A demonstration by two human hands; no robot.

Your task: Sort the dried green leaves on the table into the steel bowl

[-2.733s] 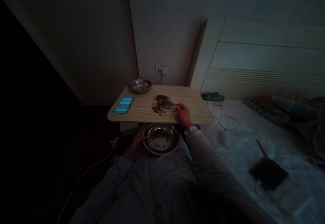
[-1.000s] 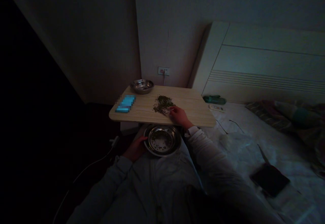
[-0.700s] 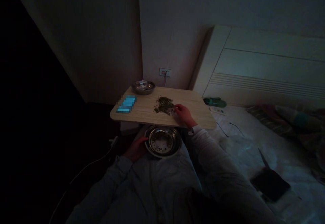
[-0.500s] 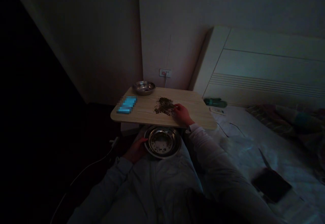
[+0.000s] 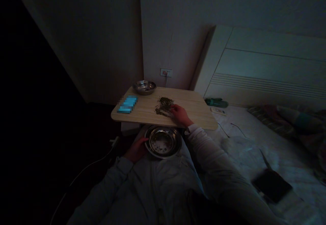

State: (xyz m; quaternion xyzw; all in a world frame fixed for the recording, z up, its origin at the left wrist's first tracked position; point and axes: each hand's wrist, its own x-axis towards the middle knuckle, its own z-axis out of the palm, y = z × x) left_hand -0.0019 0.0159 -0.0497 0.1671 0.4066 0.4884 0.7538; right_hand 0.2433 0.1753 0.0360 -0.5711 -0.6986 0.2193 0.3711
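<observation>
My left hand [image 5: 137, 150] grips the left rim of a shiny metal bowl [image 5: 177, 142] on my lap, its thumb over the edge. Small dark bits are scattered across the bowl's bottom. Above it, on a small wooden table [image 5: 197, 111], lies a loose pile of small greenish-brown bits [image 5: 166, 102], too small to name. My right hand [image 5: 181, 114] rests at the pile's right side, fingers closed together and low over the tabletop. Whatever sits between those fingertips is hidden. A pale bare strip cuts through the pile's near part.
A second metal bowl [image 5: 144, 88] stands at the table's back left, with a lit, blurred-out phone [image 5: 128, 104] in front. Right of the table is a bed holding glasses [image 5: 224, 130], a green bottle-like object [image 5: 216, 102] and a dark flat object [image 5: 273, 185]. A white cable [image 5: 86, 169] runs at left.
My right hand has shifted slightly left into the pile, and a bare strip now shows through its near part. My left hand stays on the bowl.
</observation>
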